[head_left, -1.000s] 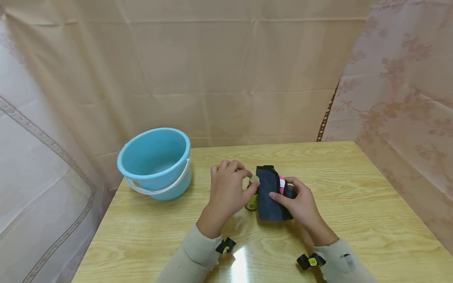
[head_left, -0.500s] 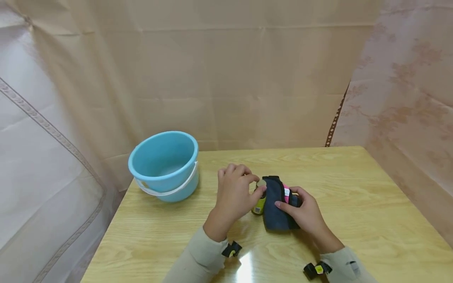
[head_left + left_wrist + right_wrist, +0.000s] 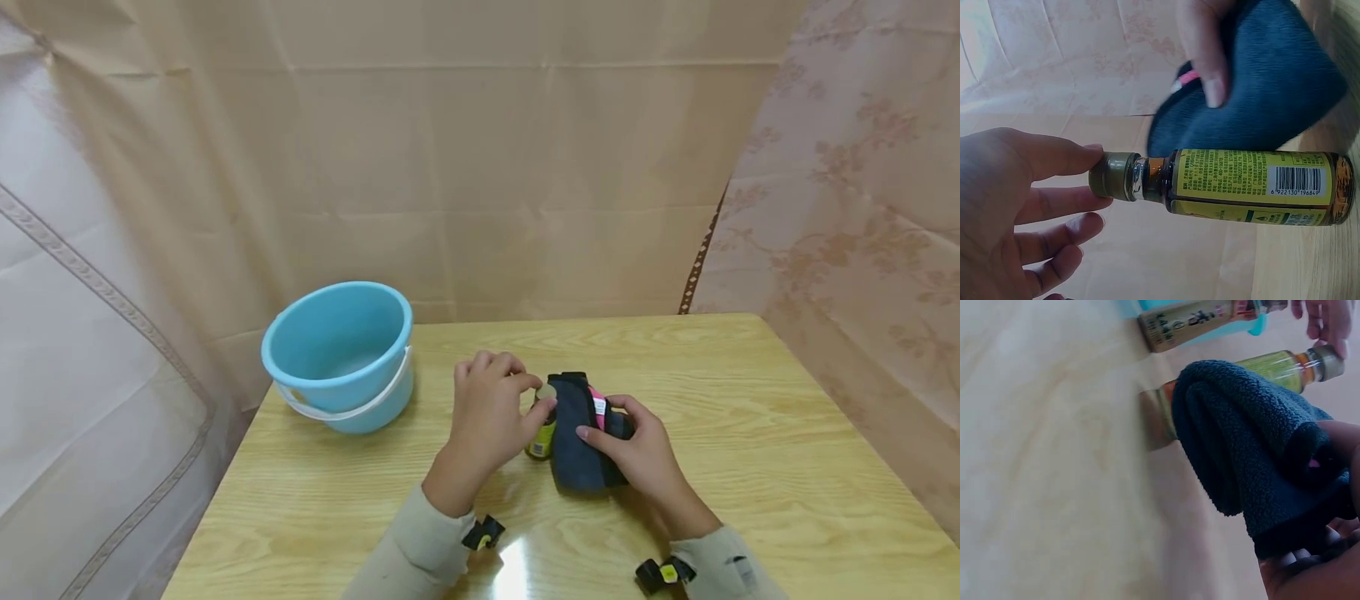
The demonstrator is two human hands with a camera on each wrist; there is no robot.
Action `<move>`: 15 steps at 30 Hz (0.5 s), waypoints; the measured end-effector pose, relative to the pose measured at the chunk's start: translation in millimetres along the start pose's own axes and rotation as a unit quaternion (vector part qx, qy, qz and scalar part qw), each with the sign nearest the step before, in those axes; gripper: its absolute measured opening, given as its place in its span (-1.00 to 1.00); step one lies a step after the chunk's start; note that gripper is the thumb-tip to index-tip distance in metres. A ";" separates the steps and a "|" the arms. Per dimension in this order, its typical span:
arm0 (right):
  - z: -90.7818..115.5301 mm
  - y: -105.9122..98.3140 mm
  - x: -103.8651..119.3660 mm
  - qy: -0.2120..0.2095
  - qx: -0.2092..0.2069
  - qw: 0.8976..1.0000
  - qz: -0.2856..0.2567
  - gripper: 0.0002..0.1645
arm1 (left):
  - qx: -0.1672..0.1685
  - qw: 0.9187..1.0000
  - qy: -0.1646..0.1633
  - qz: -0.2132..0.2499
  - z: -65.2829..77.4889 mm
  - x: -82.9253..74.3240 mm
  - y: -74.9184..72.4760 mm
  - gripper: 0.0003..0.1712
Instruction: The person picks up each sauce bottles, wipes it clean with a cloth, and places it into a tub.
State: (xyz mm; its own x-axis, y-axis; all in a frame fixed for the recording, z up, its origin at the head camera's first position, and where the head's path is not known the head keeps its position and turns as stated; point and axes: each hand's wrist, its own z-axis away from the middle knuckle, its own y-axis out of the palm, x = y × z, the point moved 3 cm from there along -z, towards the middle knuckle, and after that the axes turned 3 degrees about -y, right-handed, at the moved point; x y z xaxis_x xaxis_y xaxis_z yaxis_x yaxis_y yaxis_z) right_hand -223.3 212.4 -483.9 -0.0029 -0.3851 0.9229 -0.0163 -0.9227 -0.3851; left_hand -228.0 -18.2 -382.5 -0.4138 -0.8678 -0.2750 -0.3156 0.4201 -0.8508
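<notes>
My left hand pinches the olive-green cap of a small glass bottle between thumb and fingertips. The bottle stands upright on the table, with a yellow-green label and a barcode. In my right hand is a folded dark blue cleaning cloth with black edging and a pink-and-white tag. Its thumb lies across the near face of the cloth. The cloth is right beside the bottle's body and covers part of it in the right wrist view. A second bottle with a brown label shows farther back there.
A light blue bucket with a white handle stands at the back left of the wooden table. Beige curtain hangs behind the table's back edge. Patterned curtain hangs on both sides.
The cloth and my right hand have come slightly nearer to me beside the bottle. My left hand keeps its pinch on the cap. The head view has shifted a little.
</notes>
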 end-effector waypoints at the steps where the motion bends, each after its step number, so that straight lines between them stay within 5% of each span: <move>1: 0.4 -1.8 3.2 -0.002 -0.002 1.000 0.000 -0.20 | -0.001 1.000 0.003 0.003 -0.3 -0.1 0.1 -0.67; 6: -1.0 -11.9 22.2 -0.022 -0.005 1.000 -0.009 -0.22 | 0.001 1.000 0.016 0.003 -3.3 -0.9 1.9 -0.66; 15: -15.0 -15.4 45.3 -0.051 0.067 0.996 -0.035 -0.27 | 0.010 1.000 0.017 -0.006 -4.0 5.4 -0.9 -0.67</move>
State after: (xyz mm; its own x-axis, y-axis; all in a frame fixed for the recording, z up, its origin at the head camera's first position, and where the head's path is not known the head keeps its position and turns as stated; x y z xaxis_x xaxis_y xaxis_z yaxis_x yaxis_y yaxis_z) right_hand -238.1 209.4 -436.1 0.0959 -0.3127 0.9450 0.1210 -0.9387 -0.3228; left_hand -233.4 -22.2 -381.4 -0.4383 -0.8636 -0.2491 -0.3046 0.4035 -0.8628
